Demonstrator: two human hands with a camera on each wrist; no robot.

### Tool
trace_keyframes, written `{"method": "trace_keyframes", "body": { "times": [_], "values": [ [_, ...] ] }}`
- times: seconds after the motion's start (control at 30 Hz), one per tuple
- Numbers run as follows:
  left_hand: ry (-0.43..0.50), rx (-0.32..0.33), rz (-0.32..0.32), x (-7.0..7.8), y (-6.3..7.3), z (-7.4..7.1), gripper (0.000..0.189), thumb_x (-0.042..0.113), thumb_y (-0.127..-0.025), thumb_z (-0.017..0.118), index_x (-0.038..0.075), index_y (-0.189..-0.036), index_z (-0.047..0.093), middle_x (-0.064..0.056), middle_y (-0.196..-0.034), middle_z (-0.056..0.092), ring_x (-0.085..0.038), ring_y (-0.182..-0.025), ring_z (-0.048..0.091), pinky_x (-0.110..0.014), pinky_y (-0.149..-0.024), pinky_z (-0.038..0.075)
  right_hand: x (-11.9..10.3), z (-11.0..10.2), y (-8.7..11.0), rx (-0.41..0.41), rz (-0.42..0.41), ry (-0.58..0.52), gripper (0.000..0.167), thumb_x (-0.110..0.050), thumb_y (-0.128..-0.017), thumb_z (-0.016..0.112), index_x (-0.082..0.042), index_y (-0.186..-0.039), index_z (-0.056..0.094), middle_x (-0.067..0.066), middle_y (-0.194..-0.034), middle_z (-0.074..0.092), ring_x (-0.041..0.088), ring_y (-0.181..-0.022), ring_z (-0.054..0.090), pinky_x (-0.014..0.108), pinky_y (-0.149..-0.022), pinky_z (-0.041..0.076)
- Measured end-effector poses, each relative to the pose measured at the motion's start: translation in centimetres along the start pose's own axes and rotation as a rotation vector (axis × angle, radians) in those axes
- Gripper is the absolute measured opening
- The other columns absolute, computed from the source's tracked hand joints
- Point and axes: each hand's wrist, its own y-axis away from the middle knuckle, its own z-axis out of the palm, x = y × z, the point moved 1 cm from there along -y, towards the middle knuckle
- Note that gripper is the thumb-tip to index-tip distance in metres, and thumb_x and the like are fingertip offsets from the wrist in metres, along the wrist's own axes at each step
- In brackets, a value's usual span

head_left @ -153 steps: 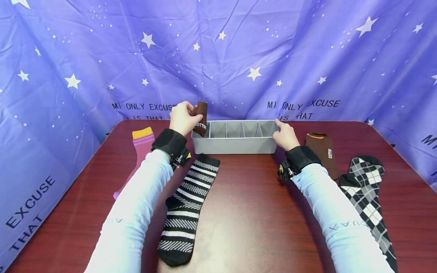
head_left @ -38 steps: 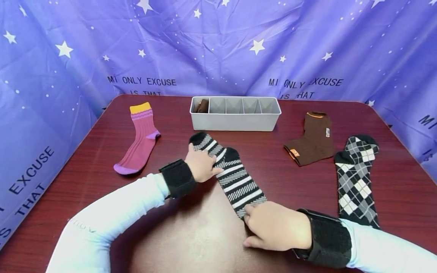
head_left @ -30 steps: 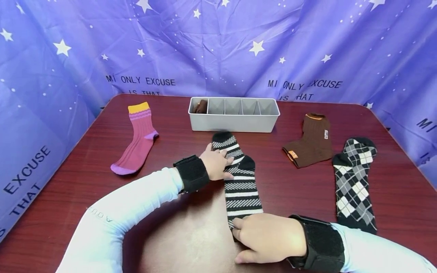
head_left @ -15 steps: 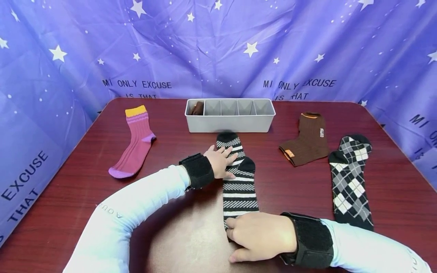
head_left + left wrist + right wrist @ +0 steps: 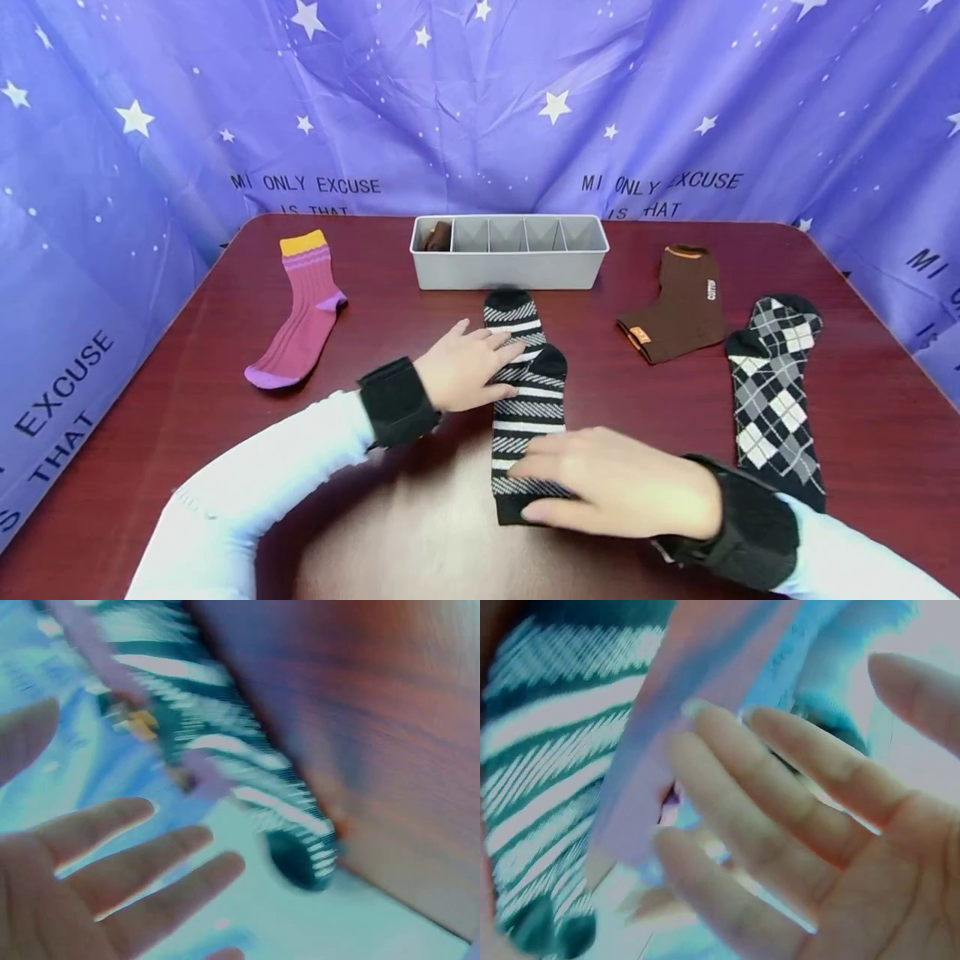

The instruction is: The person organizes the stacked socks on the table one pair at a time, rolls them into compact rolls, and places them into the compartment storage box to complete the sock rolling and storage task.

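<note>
A black-and-white striped sock [image 5: 528, 412] lies flat and lengthwise on the table, its far end close to the grey box. Over its left edge, near the heel, my left hand [image 5: 468, 368] spreads its fingers. My right hand [image 5: 611, 483] is above the lower right part, fingers stretched out, and covers some of it. In the left wrist view the straight fingers [image 5: 161, 862] are beside the striped sock [image 5: 217, 742] without gripping it. Extended fingers [image 5: 765, 795] also show in the right wrist view, apart from the sock [image 5: 547, 742]. Both wrist views are blurred.
A grey divided box [image 5: 510, 271] stands at the back, a rolled brown sock [image 5: 437, 237] in its leftmost compartment. On the left lies a pink sock [image 5: 303, 317] with a yellow cuff. A brown sock [image 5: 678, 308] and an argyle sock [image 5: 776, 400] lie on the right.
The brown sock left the left hand for the box's leftmost compartment. The striped sock was turned and shifted right, then straightened. Just now the right hand came off its near end; the left drew back slightly.
</note>
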Motion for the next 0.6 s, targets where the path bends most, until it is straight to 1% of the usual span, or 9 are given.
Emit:
{"method": "trace_keyframes", "body": {
  "times": [0.07,0.13,0.17,0.23,0.3,0.4,0.43,0.5,0.6],
  "values": [
    [0.011,0.154,0.069,0.4,1.7,-0.5,0.047,0.043,-0.083,0.047,0.015,-0.12,0.048,-0.001,-0.114,0.055,-0.017,-0.104,0.052,-0.04,-0.093,0.034,0.5,-0.5,1.0,0.076,0.06,-0.006,0.026,-0.037,-0.085,0.046,-0.022,-0.104,0.057,-0.015,-0.096,0.056,-0.003,-0.086,0.052,0.021,-0.072,0.045],
    [0.016,0.273,0.147,1.0,3.2,-0.7,0.036,0.039,-0.083,0.048,0.015,-0.109,0.054,0.003,-0.098,0.06,-0.013,-0.09,0.056,-0.034,-0.084,0.04,0.8,-0.7,1.7,0.113,0.112,-0.021,0.023,-0.035,-0.084,0.05,-0.024,-0.102,0.058,-0.016,-0.095,0.055,-0.004,-0.084,0.052,0.021,-0.071,0.044],
    [0.015,0.31,0.187,1.4,3.9,-0.6,0.031,0.037,-0.083,0.049,0.016,-0.104,0.056,0.005,-0.092,0.06,-0.011,-0.084,0.057,-0.031,-0.08,0.042,1.0,-0.7,2.0,0.119,0.136,-0.031,0.022,-0.033,-0.083,0.052,-0.024,-0.102,0.058,-0.017,-0.095,0.055,-0.004,-0.084,0.052,0.02,-0.071,0.044],
    [0.009,0.347,0.256,2.2,4.9,-0.4,0.023,0.034,-0.081,0.051,0.016,-0.095,0.057,0.007,-0.084,0.059,-0.009,-0.078,0.056,-0.027,-0.073,0.043,1.3,-0.4,2.4,0.129,0.161,-0.038,0.019,-0.031,-0.08,0.056,-0.023,-0.098,0.058,-0.017,-0.092,0.055,-0.005,-0.08,0.051,0.018,-0.069,0.043],
    [-0.02,0.363,0.307,3.0,5.5,-0.2,0.017,0.032,-0.08,0.054,0.017,-0.089,0.057,0.009,-0.078,0.057,-0.008,-0.074,0.055,-0.025,-0.067,0.042,1.6,-0.1,2.6,0.131,0.162,-0.053,0.016,-0.028,-0.078,0.06,-0.023,-0.093,0.058,-0.016,-0.087,0.054,-0.004,-0.075,0.05,0.016,-0.066,0.042],
    [-0.086,0.355,0.355,4.1,5.8,0.3,0.011,0.029,-0.077,0.057,0.019,-0.081,0.056,0.009,-0.074,0.056,-0.008,-0.072,0.054,-0.025,-0.062,0.04,2.0,0.5,2.6,0.105,0.15,-0.068,0.014,-0.026,-0.074,0.063,-0.023,-0.086,0.057,-0.015,-0.082,0.052,-0.003,-0.071,0.048,0.016,-0.064,0.041],
    [-0.1,0.341,0.366,4.4,5.9,0.4,0.009,0.028,-0.077,0.057,0.019,-0.079,0.057,0.01,-0.074,0.056,-0.008,-0.071,0.055,-0.025,-0.062,0.04,2.0,0.7,2.5,0.082,0.148,-0.065,0.014,-0.027,-0.073,0.064,-0.022,-0.085,0.057,-0.015,-0.082,0.052,-0.002,-0.07,0.047,0.016,-0.063,0.04],
    [-0.121,0.282,0.388,4.9,5.9,0.8,0.007,0.028,-0.076,0.057,0.021,-0.077,0.058,0.01,-0.074,0.056,-0.008,-0.072,0.055,-0.024,-0.062,0.04,2.0,1.0,2.4,0.022,0.148,-0.053,0.015,-0.029,-0.072,0.065,-0.022,-0.083,0.058,-0.014,-0.081,0.05,-0.002,-0.069,0.045,0.016,-0.062,0.04],
    [-0.128,0.192,0.393,5.6,6.2,1.3,0.007,0.03,-0.075,0.058,0.023,-0.076,0.062,0.01,-0.074,0.055,-0.007,-0.074,0.055,-0.024,-0.062,0.04,1.8,1.5,2.1,-0.061,0.158,-0.032,0.016,-0.032,-0.07,0.065,-0.022,-0.081,0.06,-0.012,-0.08,0.047,-0.002,-0.068,0.041,0.016,-0.061,0.039]
  ]
}}
